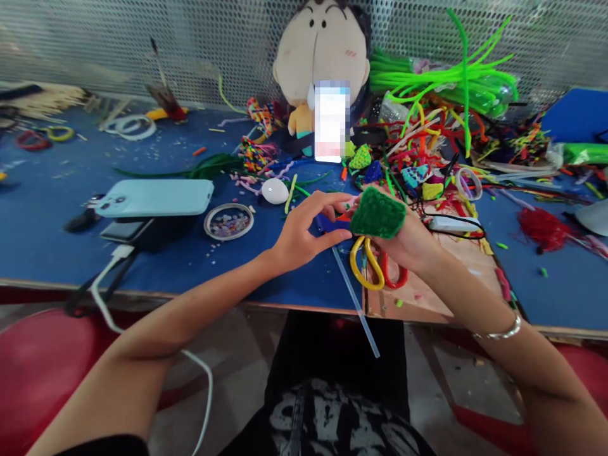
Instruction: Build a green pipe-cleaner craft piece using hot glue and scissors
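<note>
Work surface: I have a blue table, its back edge meeting a perforated metal panel. A tan board lies right of centre at the front edge. At mid back edge, a plush doll sits upright. To its right, along the back edge, lies a bundle of bright green pipe cleaners.

Hands: my left hand and right hand meet above the surface, short of the front edge. Left grip: the thumb stands apart from the fingers; I cannot tell whether the fingertips pinch anything. Right grip: most fingers are hidden, so I cannot tell whether they are closed.

Devices: a light-blue smartphone lies toward the left edge. A lit smartphone stands upright in front of the doll.

Workpiece: a dark green fuzzy patch covers part of the right hand, just beside the left fingertips.

Smaller items: scissors with yellow and red handles show below the patch. A round bead dish rests left of my left hand. A translucent tube overhangs the front edge. A white egg-shaped object lies between dish and doll.
</note>
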Tool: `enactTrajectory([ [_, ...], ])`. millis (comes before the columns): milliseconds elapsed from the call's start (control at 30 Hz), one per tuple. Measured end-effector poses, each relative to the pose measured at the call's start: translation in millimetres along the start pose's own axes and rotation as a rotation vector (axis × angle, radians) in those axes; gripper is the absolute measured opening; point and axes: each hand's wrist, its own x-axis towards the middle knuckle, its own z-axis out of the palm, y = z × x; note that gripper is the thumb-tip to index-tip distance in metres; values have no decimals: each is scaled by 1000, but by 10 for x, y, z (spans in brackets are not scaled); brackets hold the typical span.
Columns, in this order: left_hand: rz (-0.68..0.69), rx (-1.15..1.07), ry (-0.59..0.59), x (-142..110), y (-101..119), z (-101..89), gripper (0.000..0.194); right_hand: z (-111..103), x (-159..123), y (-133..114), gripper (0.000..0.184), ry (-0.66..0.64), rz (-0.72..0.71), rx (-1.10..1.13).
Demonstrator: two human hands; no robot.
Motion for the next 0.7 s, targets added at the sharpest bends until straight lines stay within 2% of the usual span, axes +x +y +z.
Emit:
enactTrajectory([
  [133,82,111,49,37,13,-22,36,101,108,58,9,-36,25,48],
  [267,58,147,55,49,1,-41,36,131,167,116,7,-52,-19,101],
  [367,39,118,72,42,-49,-44,39,125,204,111,9,-52,-42,76],
  [500,4,40,91,35,-89,-31,40,98,256,84,24,-78,-118,-8],
  [567,-32,-29,107,37,-88,-22,36,79,281,86,29,-108,-173,-77],
  [700,-108,-105,173,41,-72,-11,25,61,309,105,27,-159,-276,-186],
])
